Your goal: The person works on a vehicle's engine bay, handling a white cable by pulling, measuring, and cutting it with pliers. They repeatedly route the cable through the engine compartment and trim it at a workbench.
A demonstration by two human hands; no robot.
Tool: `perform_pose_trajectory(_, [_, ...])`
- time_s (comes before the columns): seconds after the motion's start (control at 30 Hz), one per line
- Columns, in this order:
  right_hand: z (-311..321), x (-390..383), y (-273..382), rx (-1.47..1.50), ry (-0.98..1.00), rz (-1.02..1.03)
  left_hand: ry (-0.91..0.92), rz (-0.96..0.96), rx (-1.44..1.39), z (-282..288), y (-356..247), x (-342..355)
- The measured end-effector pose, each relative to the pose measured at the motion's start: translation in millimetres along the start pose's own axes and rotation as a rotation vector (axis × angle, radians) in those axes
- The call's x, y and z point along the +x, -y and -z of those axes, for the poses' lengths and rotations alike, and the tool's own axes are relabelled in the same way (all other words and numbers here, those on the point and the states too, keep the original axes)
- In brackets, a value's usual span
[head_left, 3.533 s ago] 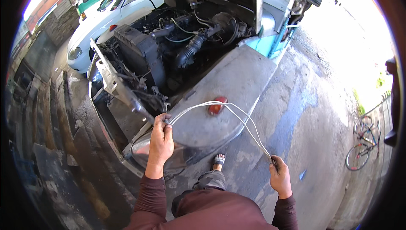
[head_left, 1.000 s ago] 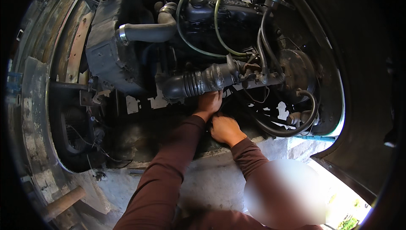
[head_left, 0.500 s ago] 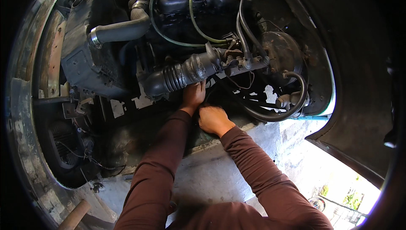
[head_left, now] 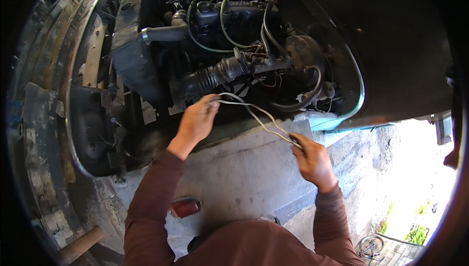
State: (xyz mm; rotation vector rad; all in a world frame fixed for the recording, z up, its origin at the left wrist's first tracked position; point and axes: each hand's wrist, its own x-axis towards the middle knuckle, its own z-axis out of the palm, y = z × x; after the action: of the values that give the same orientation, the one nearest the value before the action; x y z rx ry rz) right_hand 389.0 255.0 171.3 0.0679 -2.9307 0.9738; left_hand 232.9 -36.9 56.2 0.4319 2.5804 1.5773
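A thin pale wire [head_left: 264,111], doubled in a narrow loop, stretches between my two hands above the near edge of the engine bay. My left hand [head_left: 198,118] is closed on its left end, thumb and fingers pinched together. The right end sits in the closed fingers of my right hand [head_left: 312,159], lower and farther right over the pale body panel. Just beyond the wire lies a black ribbed air hose [head_left: 215,76], which neither hand touches. How the wire is folded inside my fingers is hidden.
Past the hose is the dark engine [head_left: 212,19], with a radiator [head_left: 131,48] at its left and a round brake booster [head_left: 305,55] at its right. The raised dark hood [head_left: 391,46] fills the right. A red lamp [head_left: 185,208] is below my left hand.
Both hands have come up out of the bay beneath the air hose and moved apart, with the wire now showing between them. The view has shifted, bringing the red lamp into sight.
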Motion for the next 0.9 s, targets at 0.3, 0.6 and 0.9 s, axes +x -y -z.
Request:
perform_pose_trajectory(0.3, [39,-194,-21,0.662,-0.235,-0.103,-0.803,-0.193,-0.827,209,-69,-284])
perform_pose_trajectory(0.6, [-2,-220,108,0.713,0.493,0.474,-1.371,-0.039,-0.71,318,-86,-599])
perform_pose_trajectory(0.9, [-189,-275,306,0.472,0.611,0.715,-1.956,0.753,-0.313,269,115,-857])
